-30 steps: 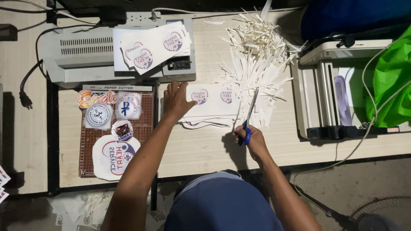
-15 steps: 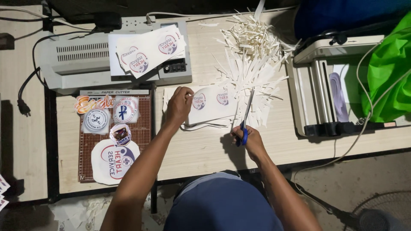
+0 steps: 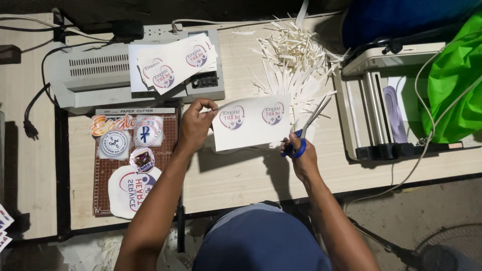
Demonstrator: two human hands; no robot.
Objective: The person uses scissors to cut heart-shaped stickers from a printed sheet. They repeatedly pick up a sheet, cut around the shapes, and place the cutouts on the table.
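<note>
My left hand (image 3: pixel 195 124) pinches the left edge of a white printed sheet (image 3: pixel 251 122) with two round red-and-blue logos, lifted off the wooden table (image 3: pixel 241 175). My right hand (image 3: pixel 301 153) grips blue-handled scissors (image 3: pixel 307 129), their blades parted at the sheet's right edge. Under the sheet lies a small stack of similar sheets (image 3: pixel 236 148), mostly hidden.
A pile of white paper strips (image 3: pixel 296 55) lies behind the sheet. A grey laminator (image 3: pixel 100 70) carries more printed sheets (image 3: pixel 173 61). A paper cutter mat (image 3: pixel 131 158) at left holds cut round stickers. A second machine (image 3: pixel 381 100) and green bag (image 3: pixel 454 85) stand at right.
My left hand has lifted the top sheet off the stack. The scissors swung from upright to angled at the sheet's right edge, with the blades now parted.
</note>
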